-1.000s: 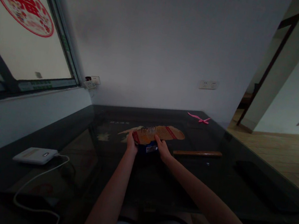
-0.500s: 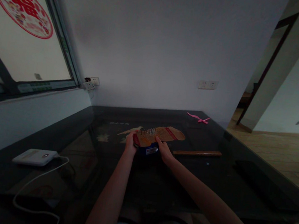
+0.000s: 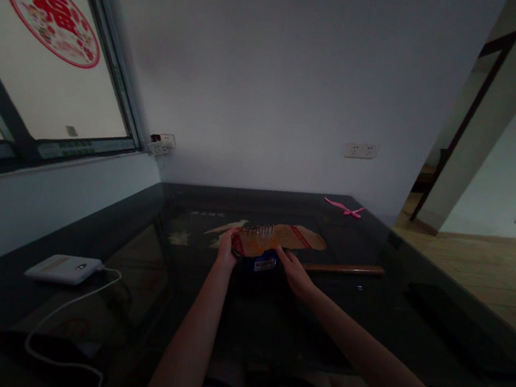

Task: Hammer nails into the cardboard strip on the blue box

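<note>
My left hand (image 3: 227, 251) pinches the red end of a flat tan cardboard strip (image 3: 286, 238) (thin pins (image 3: 258, 228) stand on it) atop a blue tub (image 3: 259, 261) on the glossy glass table (image 3: 271, 325); whether my right hand (image 3: 294, 271) grips, I cannot tell.

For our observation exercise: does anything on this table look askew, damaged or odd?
Yes. The cardboard strip, gripped at its left end by the left hand, rests across a small blue container and overhangs it to the right. A row of thin spikes stands up from it; what they are is unclear.
</note>
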`<state>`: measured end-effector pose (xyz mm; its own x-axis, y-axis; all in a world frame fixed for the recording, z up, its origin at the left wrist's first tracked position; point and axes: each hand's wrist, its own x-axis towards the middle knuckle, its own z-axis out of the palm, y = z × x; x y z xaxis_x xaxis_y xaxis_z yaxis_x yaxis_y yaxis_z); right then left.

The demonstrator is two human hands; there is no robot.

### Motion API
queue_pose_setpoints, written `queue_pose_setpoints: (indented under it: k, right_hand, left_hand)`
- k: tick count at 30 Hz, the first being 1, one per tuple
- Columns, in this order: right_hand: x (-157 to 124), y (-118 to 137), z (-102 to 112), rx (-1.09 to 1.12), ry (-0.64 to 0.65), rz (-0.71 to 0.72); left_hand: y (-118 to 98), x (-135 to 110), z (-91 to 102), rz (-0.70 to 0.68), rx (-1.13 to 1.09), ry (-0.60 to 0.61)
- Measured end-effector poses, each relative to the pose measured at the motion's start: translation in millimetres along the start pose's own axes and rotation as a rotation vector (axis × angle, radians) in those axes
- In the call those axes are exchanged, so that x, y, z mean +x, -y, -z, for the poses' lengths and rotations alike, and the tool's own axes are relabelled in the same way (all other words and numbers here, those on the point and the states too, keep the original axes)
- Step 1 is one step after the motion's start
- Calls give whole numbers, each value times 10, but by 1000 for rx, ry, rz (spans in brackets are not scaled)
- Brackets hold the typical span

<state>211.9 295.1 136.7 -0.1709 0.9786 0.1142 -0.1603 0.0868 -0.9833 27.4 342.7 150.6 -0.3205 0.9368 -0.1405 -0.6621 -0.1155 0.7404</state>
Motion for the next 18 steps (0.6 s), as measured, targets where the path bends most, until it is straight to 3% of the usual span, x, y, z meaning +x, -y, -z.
queue_pose_setpoints:
  k: [4,8,12,15,18]
  right_hand:
    - [-288,21,301,-269,33,78]
    - [-358,59,790,-570,18,306]
    - [-254,102,1218,-775,-141,447]
    - [-236,107,1316,-797,-212,465]
    - [-308,143,1199,-803,-165,523]
  left_hand:
    - [-24,-42,-17,61,-9,-40]
    - [-30,-69,-33,69,1,-42]
    - [-23,-68,-30,48,2,-41]
    - [-59,-60,-10,-12,29,-66]
    - [-161,-63,5,-227,107,-120]
